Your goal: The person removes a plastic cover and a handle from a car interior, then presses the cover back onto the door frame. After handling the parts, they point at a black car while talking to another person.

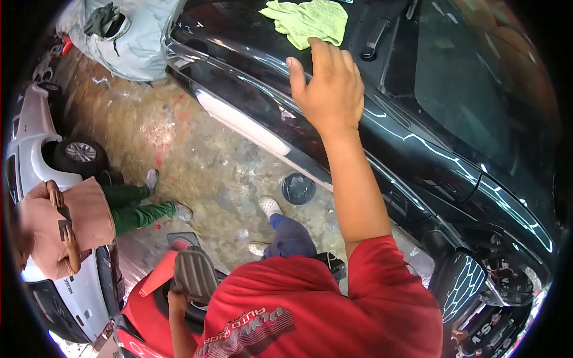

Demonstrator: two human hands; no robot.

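Right hand (331,89) flat on black car (418,149), fingers (322,53) spread, touching green cloth (307,21)

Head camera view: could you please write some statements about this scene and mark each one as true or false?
1. The right hand lies open on the black car. True.
2. The green cloth is bunched inside that hand. False: it lies spread on the car, at the fingertips.
3. A round dark container sits on the floor beside the black car. True.
4. The other person wears a red top. False: the top is pink and the trousers are green.
5. A white car stands next to that person. True.
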